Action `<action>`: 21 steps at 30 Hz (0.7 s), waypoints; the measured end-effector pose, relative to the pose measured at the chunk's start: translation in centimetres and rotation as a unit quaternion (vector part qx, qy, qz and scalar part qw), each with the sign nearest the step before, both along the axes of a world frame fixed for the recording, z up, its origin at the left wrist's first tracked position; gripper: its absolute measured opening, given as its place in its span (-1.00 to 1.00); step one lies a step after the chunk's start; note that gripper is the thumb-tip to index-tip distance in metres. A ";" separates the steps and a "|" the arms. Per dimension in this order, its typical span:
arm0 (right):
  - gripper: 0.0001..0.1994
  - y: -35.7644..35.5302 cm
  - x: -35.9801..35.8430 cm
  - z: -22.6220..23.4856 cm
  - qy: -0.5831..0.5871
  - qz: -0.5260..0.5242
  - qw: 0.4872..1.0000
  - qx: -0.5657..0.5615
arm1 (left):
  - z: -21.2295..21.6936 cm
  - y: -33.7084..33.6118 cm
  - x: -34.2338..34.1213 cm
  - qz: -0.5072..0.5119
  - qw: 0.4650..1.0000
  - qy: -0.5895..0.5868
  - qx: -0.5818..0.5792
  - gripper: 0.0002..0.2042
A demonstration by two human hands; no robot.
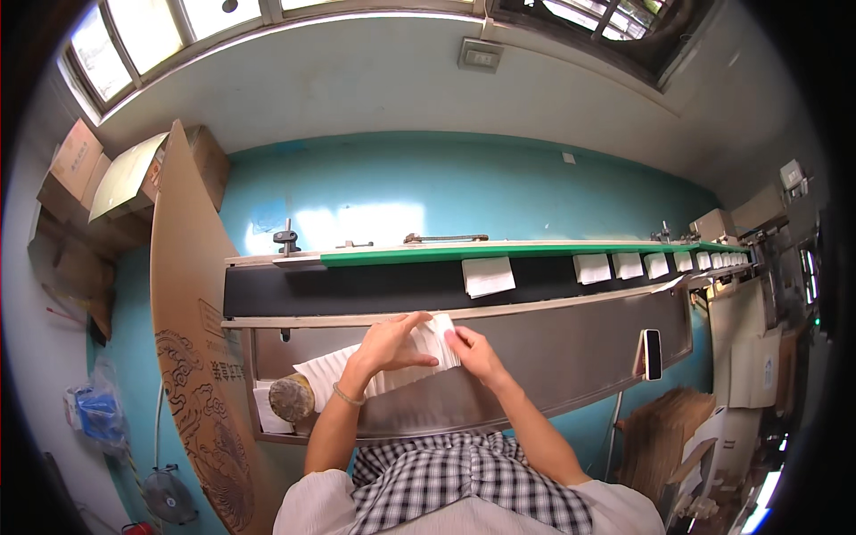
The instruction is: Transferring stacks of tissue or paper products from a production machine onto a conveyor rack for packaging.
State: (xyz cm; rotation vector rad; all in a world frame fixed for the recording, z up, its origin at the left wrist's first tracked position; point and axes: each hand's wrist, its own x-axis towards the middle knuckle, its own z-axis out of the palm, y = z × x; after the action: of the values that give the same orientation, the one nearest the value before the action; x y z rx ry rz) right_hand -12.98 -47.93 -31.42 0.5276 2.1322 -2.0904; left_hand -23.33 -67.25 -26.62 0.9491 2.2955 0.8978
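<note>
A slanting row of thin white folded pieces, paper-like, leans along the metal worktop. My left hand spans this row near its right end, fingers on the far side and thumb apart on the near side. With thumb and fingers pinched, my right hand holds the end pieces of the same row. A mottled brownish round block stands against the row's left end. Beyond my hands, a white folded stack lies on the black conveyor belt.
Several more white stacks line the belt toward the right. A green strip edges its far side. A phone stands at the worktop's right. Tall cardboard rises at the left; brown cardboard sheets are piled at the lower right.
</note>
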 end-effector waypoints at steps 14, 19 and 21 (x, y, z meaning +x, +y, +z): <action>-0.71 0.7 -0.2 -0.4 -0.074 0.082 0.991 0.070 | -0.4 -0.8 0.3 0.022 1.000 0.016 0.009 -0.24; -0.66 3.5 -4.6 -1.0 -0.039 -0.152 0.954 -0.255 | -0.5 -0.5 0.5 0.018 0.999 0.037 0.013 -0.24; -0.68 1.7 -4.2 -0.5 -0.053 -0.083 0.979 -0.179 | -1.1 -0.8 0.0 0.019 0.999 0.045 0.013 -0.22</action>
State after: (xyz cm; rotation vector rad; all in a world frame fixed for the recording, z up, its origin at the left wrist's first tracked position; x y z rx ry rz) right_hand -17.14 -46.18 -31.91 0.7689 1.6512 -2.3995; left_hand -23.30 -68.07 -27.77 0.9796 2.3896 0.9207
